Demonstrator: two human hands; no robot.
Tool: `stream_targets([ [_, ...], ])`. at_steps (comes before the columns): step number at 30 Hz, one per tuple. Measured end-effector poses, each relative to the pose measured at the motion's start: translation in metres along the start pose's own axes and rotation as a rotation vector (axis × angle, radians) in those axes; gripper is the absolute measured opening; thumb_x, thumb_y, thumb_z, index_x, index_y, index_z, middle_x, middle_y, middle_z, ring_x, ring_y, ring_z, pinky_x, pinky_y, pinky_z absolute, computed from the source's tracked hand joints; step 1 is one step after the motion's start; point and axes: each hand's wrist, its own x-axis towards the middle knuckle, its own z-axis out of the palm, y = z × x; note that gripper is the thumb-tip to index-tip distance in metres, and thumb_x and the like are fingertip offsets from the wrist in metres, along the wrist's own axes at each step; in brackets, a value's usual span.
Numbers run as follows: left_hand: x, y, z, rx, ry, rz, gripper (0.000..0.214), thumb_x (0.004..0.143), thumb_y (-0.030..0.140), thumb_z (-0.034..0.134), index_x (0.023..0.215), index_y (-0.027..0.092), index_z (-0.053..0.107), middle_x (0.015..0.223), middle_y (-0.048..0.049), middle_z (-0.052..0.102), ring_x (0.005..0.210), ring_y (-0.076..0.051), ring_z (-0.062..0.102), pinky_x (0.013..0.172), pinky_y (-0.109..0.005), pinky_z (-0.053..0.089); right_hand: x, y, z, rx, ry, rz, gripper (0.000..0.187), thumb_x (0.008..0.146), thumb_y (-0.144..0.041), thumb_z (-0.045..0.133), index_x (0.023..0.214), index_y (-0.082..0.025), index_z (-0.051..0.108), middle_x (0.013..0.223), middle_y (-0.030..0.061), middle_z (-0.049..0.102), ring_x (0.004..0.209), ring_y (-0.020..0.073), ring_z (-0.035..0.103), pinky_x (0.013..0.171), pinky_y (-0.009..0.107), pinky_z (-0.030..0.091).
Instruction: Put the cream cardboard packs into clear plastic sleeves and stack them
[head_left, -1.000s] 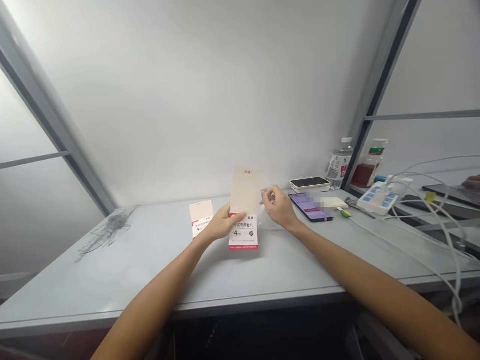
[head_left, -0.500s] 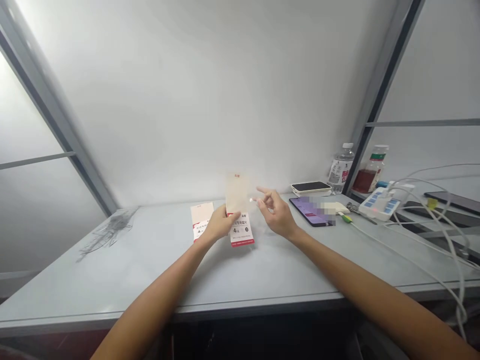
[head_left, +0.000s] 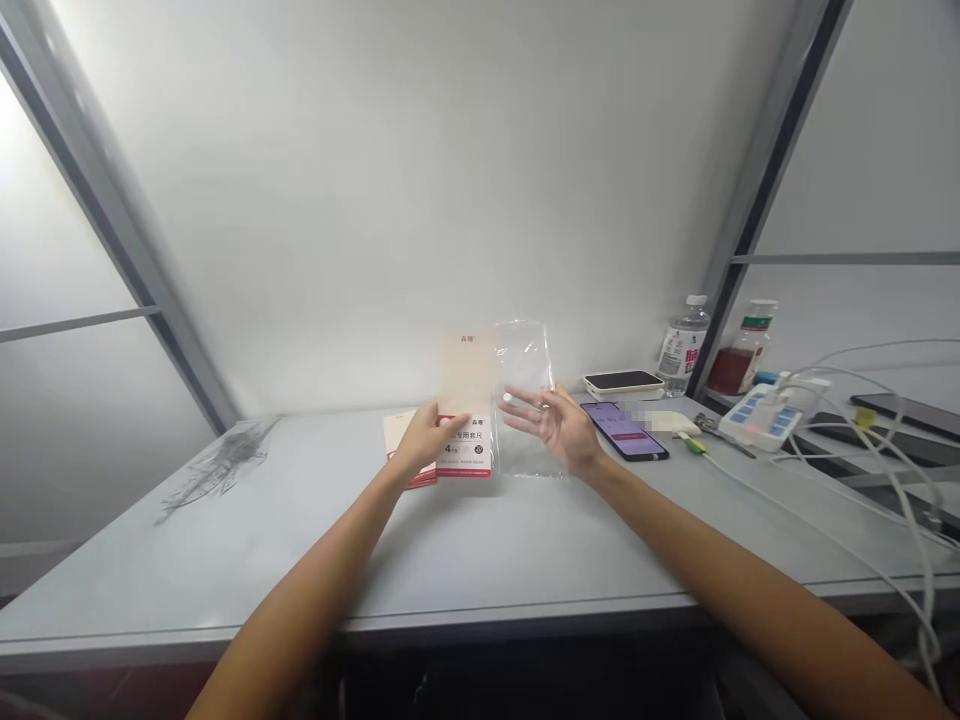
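White wall [head_left: 420,180] — pale desk [head_left: 300,570] below

both bare forearms [head_left: 322,570] angle inward from below. the left hand [head_left: 426,437] grips, its thumb stretched rightward; the right hand [head_left: 568,432] pinches with thumb and forefinger, its other fingers fanned out leftward.

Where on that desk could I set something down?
Bare desk lies between the dark scribbled mark and the packet behind the left hand. Another patch lies between the held packet and the front edge. The right is crowded: phone, water bottle, power strip.
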Motion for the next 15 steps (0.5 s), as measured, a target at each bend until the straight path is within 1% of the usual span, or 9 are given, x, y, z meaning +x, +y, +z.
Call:
stream_targets([
  [3,-0.0003,-0.0005,0.0025,-0.038,0.042,0.036,0.046,0.074,0.05,0.055,0.106,0.017,0.055,0.102,-0.0088,0.065,0.088,-0.022,0.062,0.072,-0.032,0.049,-0.0003,0.0014,0.0006,0.013,-0.01,0.041,0.019,0.082,-0.034,0.046,0.071,-0.022,0.035,0.116,0.0063,0.061,0.1,0.0245,0.061,0.088,0.047,0.045],
  [6,-0.0005,-0.0023,0.006,-0.036,0.075,0.047,0.046,0.076,0.05,0.054,0.11,0.019,0.052,0.104,-0.0082,0.064,0.09,-0.021,0.062,0.073,-0.032,0.05,-0.0001,0.0039,0.0005,0.009,0.0,0.087,0.011,0.083,-0.035,0.043,0.084,-0.024,0.044,0.116,0.0061,0.06,0.102,0.0234,0.06,0.087,0.046,0.046],
  [8,-0.0006,-0.003,0.0075,-0.038,0.086,0.043,0.046,0.076,0.05,0.054,0.109,0.019,0.052,0.104,-0.0081,0.064,0.089,-0.021,0.062,0.073,-0.032,0.05,0.0003,0.005,0.0005,-0.009,0.007,0.104,0.02,0.084,-0.036,0.04,0.098,-0.025,0.046,0.118,0.0068,0.059,0.103,0.0232,0.06,0.087,0.046,0.046],
  [10,-0.0007,-0.0029,0.0084,-0.068,0.067,0.044,0.046,0.075,0.051,0.055,0.108,0.019,0.052,0.104,-0.0081,0.064,0.089,-0.021,0.062,0.073,-0.032,0.05,0.0006,0.0055,0.0006,-0.017,0.011,0.107,0.029,0.084,-0.038,0.038,0.108,-0.025,0.045,0.12,0.0076,0.058,0.103,0.0234,0.059,0.086,0.046,0.047],
  [15,-0.0012,-0.0009,0.0096,-0.152,-0.039,0.027,0.047,0.074,0.051,0.057,0.105,0.017,0.054,0.101,-0.009,0.065,0.09,-0.022,0.062,0.075,-0.034,0.05,0.0007,0.0059,0.0006,-0.047,0.021,0.103,0.038,0.084,-0.04,0.036,0.119,-0.026,0.044,0.12,0.0063,0.059,0.103,0.0225,0.059,0.088,0.046,0.047],
])
